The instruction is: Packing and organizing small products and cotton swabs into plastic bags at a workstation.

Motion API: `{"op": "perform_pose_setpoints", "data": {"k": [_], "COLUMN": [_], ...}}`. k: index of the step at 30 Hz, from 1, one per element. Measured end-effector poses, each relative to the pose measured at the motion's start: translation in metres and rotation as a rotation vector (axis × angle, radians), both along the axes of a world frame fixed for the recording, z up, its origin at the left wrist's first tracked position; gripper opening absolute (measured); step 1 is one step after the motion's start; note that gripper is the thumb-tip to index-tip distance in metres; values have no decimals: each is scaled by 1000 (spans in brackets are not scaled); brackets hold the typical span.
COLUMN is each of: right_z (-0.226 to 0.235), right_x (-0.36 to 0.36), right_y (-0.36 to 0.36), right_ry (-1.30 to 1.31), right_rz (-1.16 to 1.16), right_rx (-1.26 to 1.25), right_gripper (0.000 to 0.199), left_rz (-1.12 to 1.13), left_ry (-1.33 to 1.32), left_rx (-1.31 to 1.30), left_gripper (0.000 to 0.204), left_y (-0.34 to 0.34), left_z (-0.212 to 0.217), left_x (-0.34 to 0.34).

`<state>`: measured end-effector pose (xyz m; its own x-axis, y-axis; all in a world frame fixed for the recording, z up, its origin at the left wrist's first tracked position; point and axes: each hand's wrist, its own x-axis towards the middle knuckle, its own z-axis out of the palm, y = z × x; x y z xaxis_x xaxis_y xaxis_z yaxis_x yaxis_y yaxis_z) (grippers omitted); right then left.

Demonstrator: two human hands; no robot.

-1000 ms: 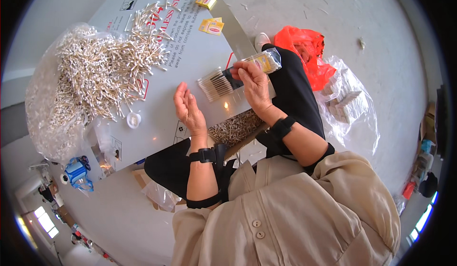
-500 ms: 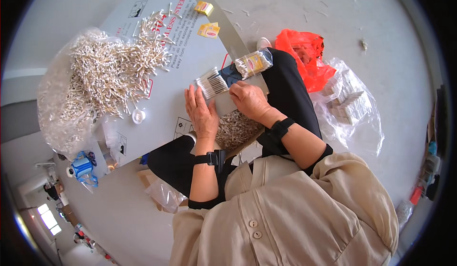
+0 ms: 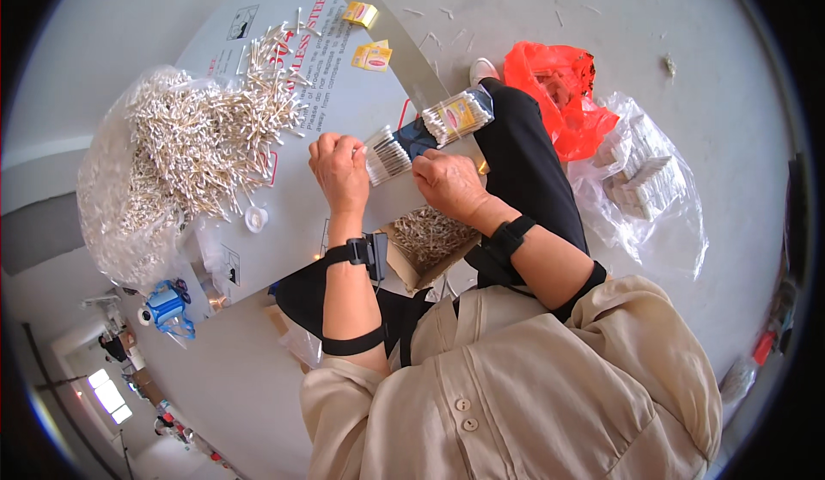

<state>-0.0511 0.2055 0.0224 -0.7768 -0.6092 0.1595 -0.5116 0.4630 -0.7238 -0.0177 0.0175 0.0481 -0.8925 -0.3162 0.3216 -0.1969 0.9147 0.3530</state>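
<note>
A flat row of cotton swabs (image 3: 388, 158) lies side by side at the table's near edge, partly under what looks like clear film. My left hand (image 3: 340, 172) is at the row's left end with its fingers curled and pressed together; what they grip is hidden. My right hand (image 3: 450, 184) is closed at the row's right side, beside a dark blue patterned strip (image 3: 416, 138); its fingertips are hidden too. Just beyond the strip is a clear pack of cotton swabs (image 3: 459, 117) with a yellow card inside. Below my hands, an open cardboard box (image 3: 404, 267) holds many loose swabs.
A large clear bag (image 3: 103, 196) spills a heap of swabs (image 3: 202, 132) over the grey table (image 3: 344, 102). Yellow cards (image 3: 371, 55), a yellow stack (image 3: 361, 14) and a small white tub (image 3: 255, 218) lie there. On the floor are a red bag (image 3: 550, 93) and a clear bag of packs (image 3: 640, 179).
My left hand has lifted off its flat position and moved up and left, its fingers now curled. My right hand stays nearly in place.
</note>
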Motion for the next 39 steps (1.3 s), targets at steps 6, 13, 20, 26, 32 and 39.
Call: {"op": "perform_pose_setpoints", "data": {"k": [6, 13, 20, 26, 32, 39], "right_z": [2, 5, 1, 1, 0, 1], "right_x": [0, -2, -1, -1, -4, -3], "right_y": [0, 0, 0, -1, 3, 2], "right_ry": [-14, -25, -37, -57, -67, -80], "right_rz": [-3, 0, -10, -18, -46, -23], "right_rx": [-10, -1, -26, -23, -44, -46], "right_gripper": [10, 10, 11, 9, 9, 11], "left_rz": [-128, -178, -162, -189, -384, -147], "left_ry": [-177, -208, -140, -97, -401, -119], "left_rx": [-107, -104, -45, 97, 355, 85], "left_gripper": [14, 13, 13, 14, 11, 33], "left_y": [-4, -7, -8, -6, 20, 30], "left_z": [2, -3, 4, 14, 24, 9], "left_x": [-13, -15, -9, 15, 57, 41]}}
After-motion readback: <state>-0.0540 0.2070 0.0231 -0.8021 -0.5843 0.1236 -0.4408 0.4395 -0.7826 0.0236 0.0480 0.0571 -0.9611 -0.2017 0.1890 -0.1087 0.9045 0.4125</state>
